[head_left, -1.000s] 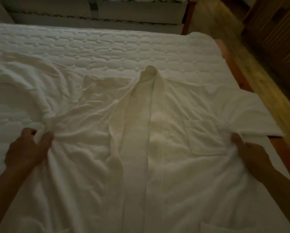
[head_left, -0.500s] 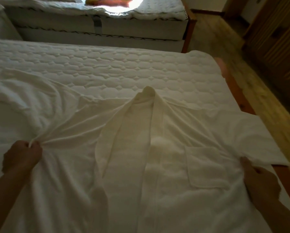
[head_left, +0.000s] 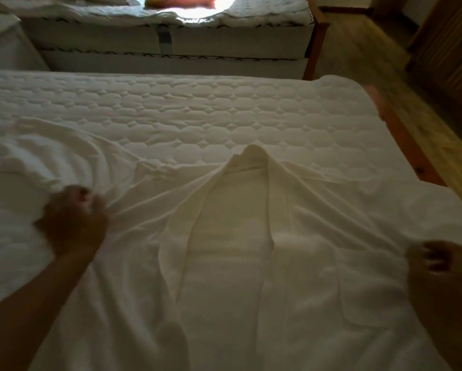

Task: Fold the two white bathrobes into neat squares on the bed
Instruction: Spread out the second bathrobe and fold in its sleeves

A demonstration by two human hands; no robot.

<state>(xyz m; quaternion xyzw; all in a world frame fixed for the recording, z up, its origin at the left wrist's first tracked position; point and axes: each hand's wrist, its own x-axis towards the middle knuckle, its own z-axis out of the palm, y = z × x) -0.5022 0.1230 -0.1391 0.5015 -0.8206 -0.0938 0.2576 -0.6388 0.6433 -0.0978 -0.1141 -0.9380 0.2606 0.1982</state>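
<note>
Right hand blurred, bathrobe hem cut off at bottom edge, colourful item cropped at top

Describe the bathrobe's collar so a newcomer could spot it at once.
Start at the quilted bed; the white bathrobe lies spread across its near half. At the robe's far edge, in the middle, the collar rises to a small peak: a thick, creamier band, unlike the flat, wrinkled cloth beside it.
</note>
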